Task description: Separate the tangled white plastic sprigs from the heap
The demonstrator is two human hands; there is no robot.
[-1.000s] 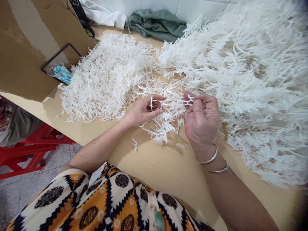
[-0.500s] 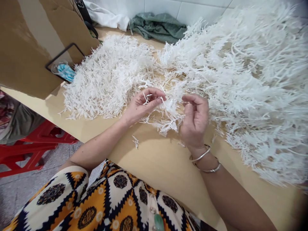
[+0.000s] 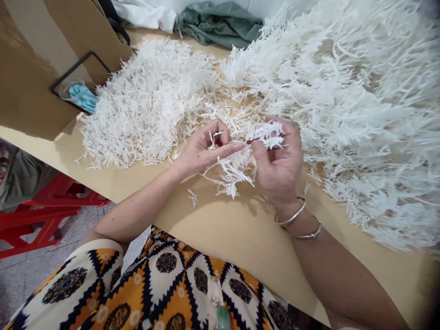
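Between my two hands runs a white branched plastic sprig (image 3: 266, 134), its feathery end lying against the fingers of my right hand (image 3: 282, 160). That hand pinches it between thumb and forefinger. My left hand (image 3: 205, 146) grips the thin stem end of the sprig with thumb and fingertip, and small white bits show inside its curled fingers. Below the hands, more white sprigs (image 3: 231, 176) lie loosely on the table. A heap of short white pieces (image 3: 147, 101) is to the left, and a larger pile of long white branched strands (image 3: 360, 114) spreads to the right.
A cardboard box (image 3: 30, 68) stands at the left, with a clear cup (image 3: 77, 94) in a black wire holder on its side. Green cloth (image 3: 220, 23) and white cloth (image 3: 147, 16) lie by the wall. Red stools (image 3: 51, 211) are beside the table (image 3: 206, 233).
My right hand has moved in to meet the left and now pinches the white sprig; before, the two were apart. The view has shifted slightly.
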